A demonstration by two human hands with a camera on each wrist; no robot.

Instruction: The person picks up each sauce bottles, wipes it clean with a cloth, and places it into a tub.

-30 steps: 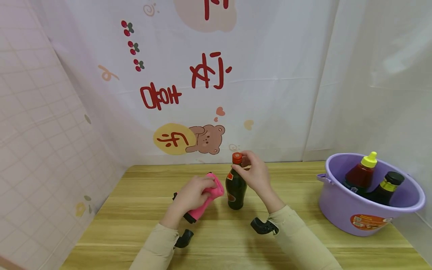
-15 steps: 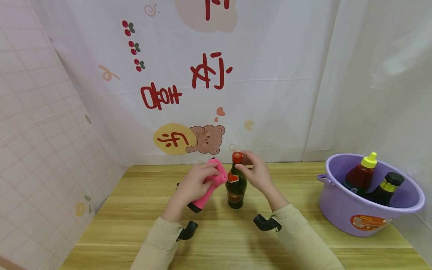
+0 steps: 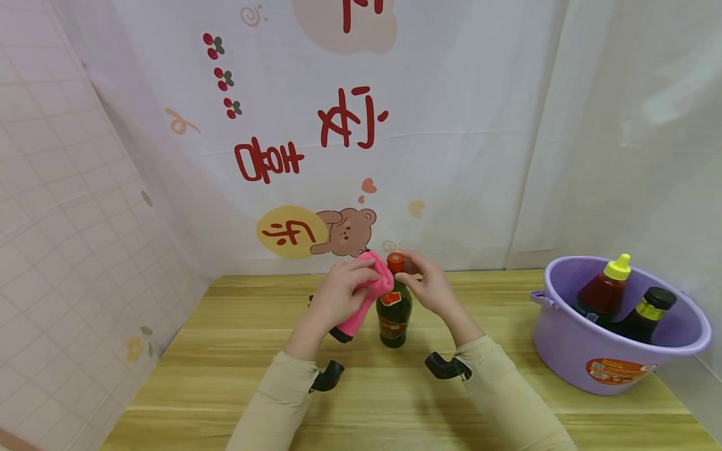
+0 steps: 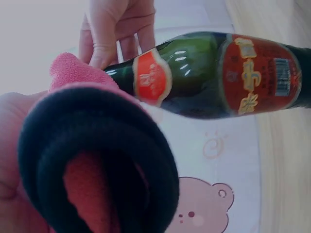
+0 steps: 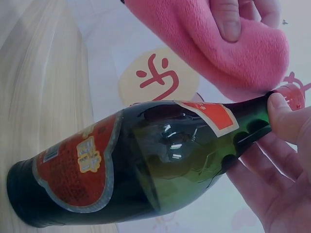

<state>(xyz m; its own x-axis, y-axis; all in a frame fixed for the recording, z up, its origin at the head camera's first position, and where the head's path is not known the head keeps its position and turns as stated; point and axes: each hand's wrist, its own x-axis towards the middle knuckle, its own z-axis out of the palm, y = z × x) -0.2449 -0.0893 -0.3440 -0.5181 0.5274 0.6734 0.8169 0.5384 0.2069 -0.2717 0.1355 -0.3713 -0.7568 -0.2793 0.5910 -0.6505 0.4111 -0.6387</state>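
A dark green glass bottle (image 3: 394, 316) with a red cap and red labels stands upright on the wooden table (image 3: 237, 351). My right hand (image 3: 424, 285) pinches its neck just under the cap (image 3: 396, 261); the bottle (image 5: 146, 165) fills the right wrist view. My left hand (image 3: 344, 288) grips a rolled pink cloth (image 3: 369, 294) with a black end and presses it against the bottle's neck. In the left wrist view the cloth (image 4: 82, 77) touches the bottle (image 4: 209, 77) near its upper label.
A purple plastic tub (image 3: 615, 363) stands at the table's right edge and holds a red sauce bottle with a yellow cap (image 3: 603, 291) and a dark bottle with a black cap (image 3: 645, 316). Printed curtains close off the back and sides.
My left hand has lifted the pink cloth from beside the bottle's body up and right to its neck. The right hand has kept its hold near the cap.
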